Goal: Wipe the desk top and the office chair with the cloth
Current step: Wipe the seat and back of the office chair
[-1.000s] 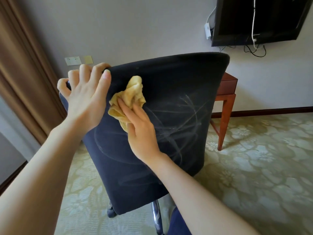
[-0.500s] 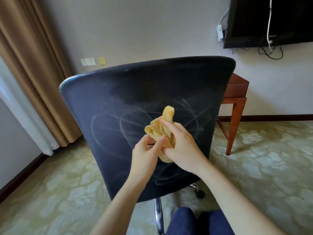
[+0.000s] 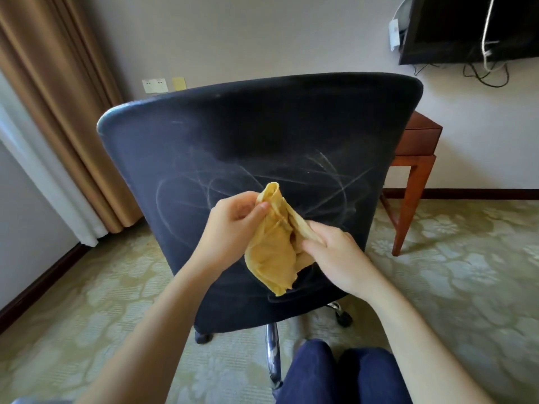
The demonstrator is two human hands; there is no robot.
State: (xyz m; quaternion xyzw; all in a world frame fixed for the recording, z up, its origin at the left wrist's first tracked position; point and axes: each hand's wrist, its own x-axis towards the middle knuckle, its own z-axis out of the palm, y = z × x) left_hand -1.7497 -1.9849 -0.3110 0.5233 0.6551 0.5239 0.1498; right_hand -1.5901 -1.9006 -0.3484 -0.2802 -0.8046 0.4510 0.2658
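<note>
Both hands hold the cloth [image 3: 272, 255] in front of the chair [image 3: 262, 135] back. The left hand [image 3: 233, 220] pinches the cloth's upper edge between thumb and curled fingers. The right hand [image 3: 335, 258] grips its right side. The cloth is bunched between them, with one corner hanging down; whether it touches the chair I cannot tell. Pale streaks cross the dark chair back. The desk [image 3: 420, 141] stands behind the chair at the right, against the wall.

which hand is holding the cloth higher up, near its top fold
The left hand: it pinches the yellow cloth just below its top fold. The right hand grips the cloth lower down, on its right edge.
</note>
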